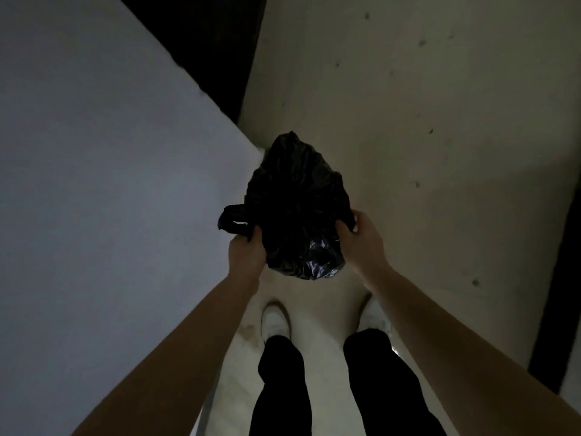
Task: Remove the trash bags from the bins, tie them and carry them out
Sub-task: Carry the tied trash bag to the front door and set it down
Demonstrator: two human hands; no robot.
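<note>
Holding the bag (298, 199) over the floor (408, 121) beside a pale wall (94, 184), the left hand (246, 250) has its grip closed on one handle (232, 220), the right hand (361, 239) likewise on the bag's other edge. No bin shows, and the handles are apart, so tying and carrying out seem left.

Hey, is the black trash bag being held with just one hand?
No, the left hand and the right hand both grip the black trash bag.

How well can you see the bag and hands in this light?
Head view: dim throughout; the trash bag is a near-featureless black mass with one glare patch low down; the left hand and right hand gripping its sides read clearly; edges look soft.
</note>
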